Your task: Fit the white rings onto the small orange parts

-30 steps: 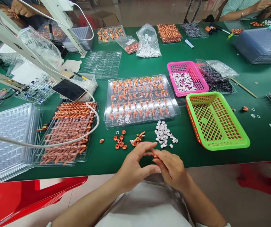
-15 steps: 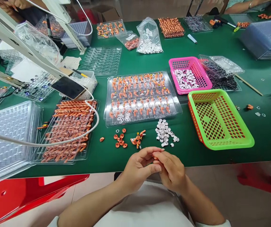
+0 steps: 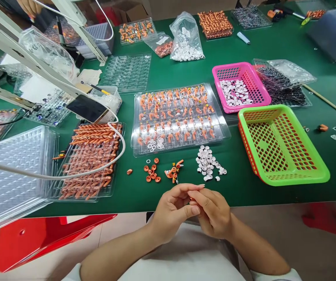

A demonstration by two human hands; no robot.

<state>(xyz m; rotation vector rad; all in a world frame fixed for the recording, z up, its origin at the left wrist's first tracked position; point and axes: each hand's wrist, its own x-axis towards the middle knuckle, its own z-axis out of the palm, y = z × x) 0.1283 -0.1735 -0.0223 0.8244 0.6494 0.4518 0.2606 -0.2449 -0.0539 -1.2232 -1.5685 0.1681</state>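
My left hand (image 3: pixel 175 212) and my right hand (image 3: pixel 213 210) meet at the table's front edge, fingers pinched around a small copper-orange part (image 3: pixel 191 200). Most of that part is hidden by the fingers, so its shape cannot be made out. Just beyond lie a small pile of orange pieces with yellow bits (image 3: pixel 173 171), a group of small orange cups (image 3: pixel 152 171) and a heap of white discs (image 3: pixel 207 162), some with dark marks. Behind these, a clear tray (image 3: pixel 179 117) holds rows of curved orange parts and several white rings.
A green basket (image 3: pixel 298 156) stands right, a pink basket (image 3: pixel 219 72) with white discs behind it. At left are a tray of orange parts (image 3: pixel 88 164), stacked clear trays (image 3: pixel 15 164), a white cable (image 3: pixel 68 177) and a phone (image 3: pixel 87 108) near a frame. Bags stand at the back.
My view has shifted slightly, moving the table things a little in the picture. My hands stay together; the fingers have closed further over the small orange part, and less of it shows.
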